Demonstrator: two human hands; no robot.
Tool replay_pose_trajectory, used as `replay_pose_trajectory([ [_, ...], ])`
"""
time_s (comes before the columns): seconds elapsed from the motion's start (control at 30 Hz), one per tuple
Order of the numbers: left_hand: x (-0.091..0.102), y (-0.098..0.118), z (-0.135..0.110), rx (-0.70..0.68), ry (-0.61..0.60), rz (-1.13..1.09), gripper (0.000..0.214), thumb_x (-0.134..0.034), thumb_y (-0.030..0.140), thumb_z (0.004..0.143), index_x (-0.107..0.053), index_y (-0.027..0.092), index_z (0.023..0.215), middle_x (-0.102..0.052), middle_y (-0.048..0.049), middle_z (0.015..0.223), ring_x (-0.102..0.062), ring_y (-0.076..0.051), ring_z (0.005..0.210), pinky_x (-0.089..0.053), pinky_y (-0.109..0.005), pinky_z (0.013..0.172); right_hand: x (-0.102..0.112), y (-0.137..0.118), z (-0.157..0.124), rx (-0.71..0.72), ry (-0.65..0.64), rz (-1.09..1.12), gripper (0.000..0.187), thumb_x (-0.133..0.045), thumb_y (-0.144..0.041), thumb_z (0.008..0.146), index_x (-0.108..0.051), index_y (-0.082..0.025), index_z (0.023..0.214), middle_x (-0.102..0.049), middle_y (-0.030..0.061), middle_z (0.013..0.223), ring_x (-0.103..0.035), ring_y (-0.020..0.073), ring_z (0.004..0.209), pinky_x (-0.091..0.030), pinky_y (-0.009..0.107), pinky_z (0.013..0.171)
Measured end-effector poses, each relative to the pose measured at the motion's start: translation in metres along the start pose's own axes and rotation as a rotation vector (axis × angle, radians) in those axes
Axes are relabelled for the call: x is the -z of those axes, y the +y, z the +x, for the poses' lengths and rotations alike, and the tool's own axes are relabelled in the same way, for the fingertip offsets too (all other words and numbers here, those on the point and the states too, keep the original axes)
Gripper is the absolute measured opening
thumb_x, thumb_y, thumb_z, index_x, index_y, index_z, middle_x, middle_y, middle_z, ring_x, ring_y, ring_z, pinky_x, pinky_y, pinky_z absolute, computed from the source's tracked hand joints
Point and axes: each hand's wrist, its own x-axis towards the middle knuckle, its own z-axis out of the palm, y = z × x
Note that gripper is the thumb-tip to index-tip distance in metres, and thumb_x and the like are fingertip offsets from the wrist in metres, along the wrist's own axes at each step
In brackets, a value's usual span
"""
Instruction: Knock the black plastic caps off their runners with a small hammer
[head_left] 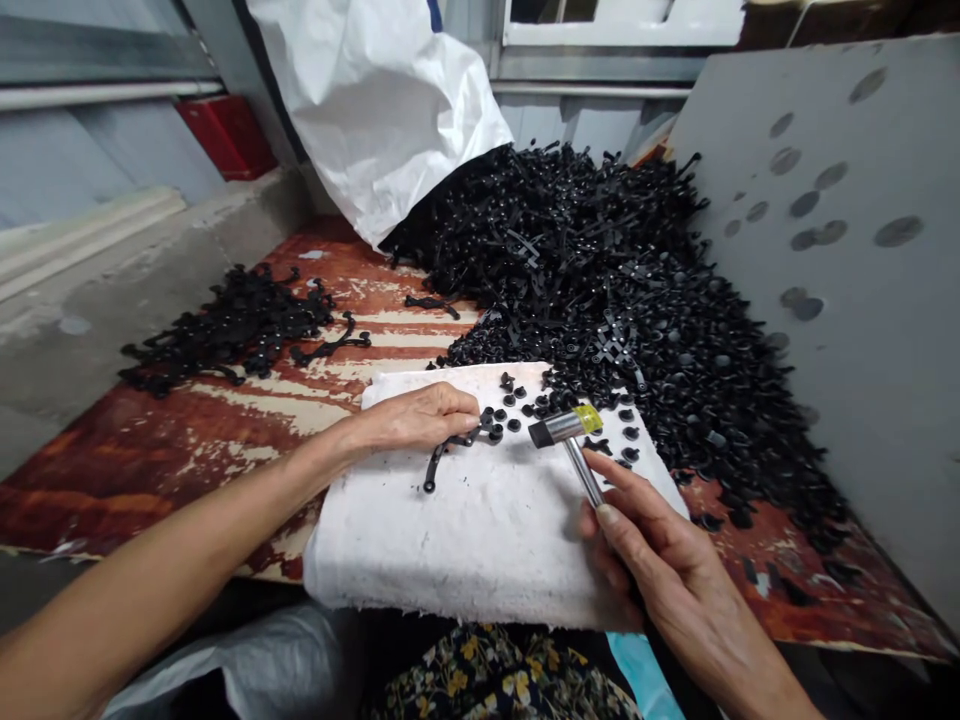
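Head view shows a thin black plastic strip point(448, 452) on the white pad point(487, 540) at the centre of the frame, its upper end under the left hand point(420, 415), which grasps it with curled fingers and presses it to the cloth. I judge the strip to be light, a little springy and smooth enough to slip; the best hold seems to be near the upper end, where the fingers are now, because the free lower end can flip up. The right hand point(660, 550), at lower right of the frame, is closed around the metal handle of a small hammer point(570, 430), whose head with a yellow label is just over the pad, near some loose black caps point(517, 410). The pad looks soft, and its front edge hangs over the worn red table point(150, 470), so small pieces could roll off there. At upper right a big heap of black parts point(615, 270) touches the pad and meets a grey board point(862, 300), which closes that side. A white sack point(375, 100) stands at the top, and a smaller pile of strips point(225, 330) lies at the left, with open room between it and the pad
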Motion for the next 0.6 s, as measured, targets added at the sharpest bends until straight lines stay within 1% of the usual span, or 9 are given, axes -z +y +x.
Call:
replay_pose_trajectory([
  [0.27,0.0,0.001,0.0,0.016,0.001,-0.009,0.026,-0.046,0.03,0.083,-0.04,0.017,0.061,-0.037,0.005,0.057,-0.031,-0.007,0.053,-0.024,-0.02,0.05,0.003,0.008,0.0,0.04,-0.012,-0.009,0.051,-0.056,-0.045,0.088,-0.057,-0.02,0.133,-0.062,0.0009,0.07,-0.043,0.0098,0.044,-0.034,0.022,0.038],
  [0.47,0.001,-0.001,0.002,0.023,0.006,-0.021,0.026,-0.047,0.03,0.083,-0.042,0.017,0.062,-0.038,0.0045,0.058,-0.032,-0.007,0.054,-0.025,-0.021,0.05,0.009,0.016,0.0,0.035,-0.078,-0.034,0.046,-0.05,-0.042,0.095,-0.051,-0.028,0.138,-0.062,0.0005,0.078,-0.046,0.0098,0.048,-0.038,0.021,0.041],
  [0.6,0.0,-0.002,0.003,0.009,0.004,-0.019,0.026,-0.047,0.031,0.083,-0.042,0.017,0.061,-0.037,0.0047,0.057,-0.031,-0.007,0.053,-0.024,-0.02,0.05,0.008,0.013,0.001,0.048,-0.074,-0.051,0.047,-0.05,-0.044,0.094,-0.053,-0.026,0.137,-0.063,0.0012,0.077,-0.046,0.0105,0.047,-0.036,0.021,0.038],
])
